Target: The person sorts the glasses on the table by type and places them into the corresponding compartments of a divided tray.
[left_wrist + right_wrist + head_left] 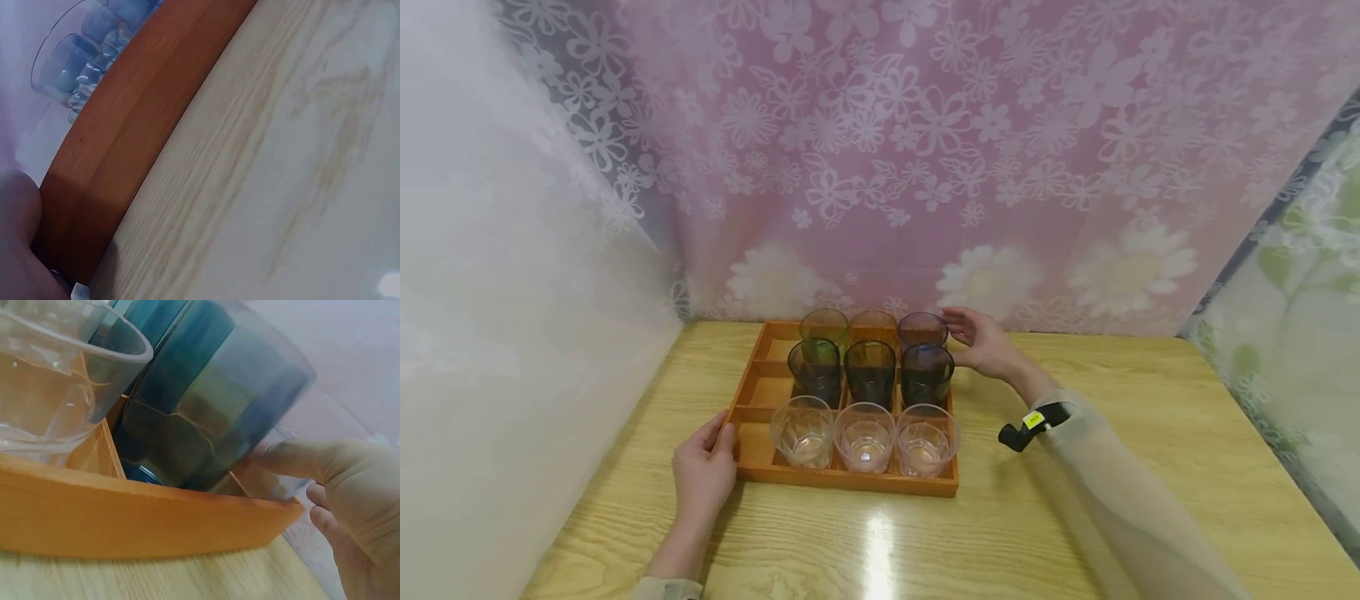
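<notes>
A wooden compartment tray [850, 478] carries clear glasses in front, dark glasses in the middle and tinted ones at the back, three to a row. My left hand [703, 468] grips its front left corner, thumb on the rim; the left wrist view shows that thumb [17, 209] against the wall. At the back right, my right hand [992, 346] holds a purple-tinted glass [922, 327] by its right side, thumb and fingers around it. In the right wrist view the thumb [294, 457] reaches behind a dark glass [200, 406], which partly hides the held glass.
The left-hand compartments [760, 439] of the tray hold no glasses. A pink floral curtain [880, 208] hangs behind the wooden table [797, 542], with pale sheets at both sides. A black strap [1037, 423] is around the right wrist.
</notes>
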The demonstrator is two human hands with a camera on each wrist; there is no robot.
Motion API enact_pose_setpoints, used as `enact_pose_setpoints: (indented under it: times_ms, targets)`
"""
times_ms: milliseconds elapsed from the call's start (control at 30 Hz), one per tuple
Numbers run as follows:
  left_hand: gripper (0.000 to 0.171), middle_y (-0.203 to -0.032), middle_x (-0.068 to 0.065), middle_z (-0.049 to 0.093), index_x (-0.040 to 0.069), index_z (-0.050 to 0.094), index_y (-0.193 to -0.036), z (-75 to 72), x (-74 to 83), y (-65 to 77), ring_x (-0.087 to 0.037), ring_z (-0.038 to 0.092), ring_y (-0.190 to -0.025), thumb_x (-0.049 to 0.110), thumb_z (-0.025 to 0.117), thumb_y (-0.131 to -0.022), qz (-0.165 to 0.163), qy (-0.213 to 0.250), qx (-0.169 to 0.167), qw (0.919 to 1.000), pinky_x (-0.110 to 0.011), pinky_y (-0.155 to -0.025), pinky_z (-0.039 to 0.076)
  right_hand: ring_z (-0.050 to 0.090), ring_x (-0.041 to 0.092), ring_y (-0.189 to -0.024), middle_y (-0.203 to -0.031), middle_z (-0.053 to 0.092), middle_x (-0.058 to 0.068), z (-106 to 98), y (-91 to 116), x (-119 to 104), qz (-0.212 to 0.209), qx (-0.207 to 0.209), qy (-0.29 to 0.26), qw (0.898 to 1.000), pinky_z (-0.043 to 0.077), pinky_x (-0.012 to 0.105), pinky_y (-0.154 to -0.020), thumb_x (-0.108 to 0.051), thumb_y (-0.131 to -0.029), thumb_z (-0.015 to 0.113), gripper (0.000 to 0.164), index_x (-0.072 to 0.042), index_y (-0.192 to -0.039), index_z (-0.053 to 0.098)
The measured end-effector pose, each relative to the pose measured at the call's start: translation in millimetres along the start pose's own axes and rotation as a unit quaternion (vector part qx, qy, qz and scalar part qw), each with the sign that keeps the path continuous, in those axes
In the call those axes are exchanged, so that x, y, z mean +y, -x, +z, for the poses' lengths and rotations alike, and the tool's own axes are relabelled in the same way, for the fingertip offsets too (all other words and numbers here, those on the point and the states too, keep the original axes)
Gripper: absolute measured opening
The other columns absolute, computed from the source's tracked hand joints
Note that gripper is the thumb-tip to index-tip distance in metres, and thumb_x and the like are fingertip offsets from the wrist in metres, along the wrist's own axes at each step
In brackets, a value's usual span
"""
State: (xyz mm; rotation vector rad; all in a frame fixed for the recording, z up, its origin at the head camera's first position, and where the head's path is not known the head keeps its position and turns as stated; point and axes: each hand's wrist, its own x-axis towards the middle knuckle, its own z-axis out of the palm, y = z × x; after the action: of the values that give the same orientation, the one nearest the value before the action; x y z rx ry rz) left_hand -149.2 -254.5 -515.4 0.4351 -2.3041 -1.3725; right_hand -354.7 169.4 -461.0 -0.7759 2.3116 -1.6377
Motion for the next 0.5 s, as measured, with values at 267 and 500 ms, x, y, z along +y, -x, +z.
enact_pose_setpoints:
  times_ms: [267, 500]
  targets:
    - [0.037, -0.136, -0.025, 0.066, -0.006, 0.064, -0.141, -6.2, 0.3, -10.4, -0.034, 0.062, -0.126, 0.011, 0.061, -0.108, -0.036, 0.016, -0.048, 0.9981, -0.001, -0.082, 0.043, 0.043, 0.04, -0.148, -0.159, 0.045, 0.025, -14.4, 27.4, -5.2, 0.01, 0.029, -0.024, 0.999, 0.032, 0.048, -0.123, 0.0, -0.092, 0.081, 0.083, 0.002, -0.161, 0.035]
    - [0.044, -0.146, -0.016, 0.063, 0.0, 0.061, -0.147, -18.8, 14.2, -19.5, -0.029, 0.058, -0.132, 0.026, 0.055, -0.112, -0.048, 0.011, -0.058, 0.9971, -0.008, -0.091, 0.044, 0.043, 0.04, -0.147, -0.157, 0.047, 0.021, -17.0, 51.3, -14.7, 0.031, 0.051, -0.049, 0.997, 0.033, 0.049, -0.122, -0.009, -0.098, 0.078, 0.074, 0.002, -0.159, 0.037]
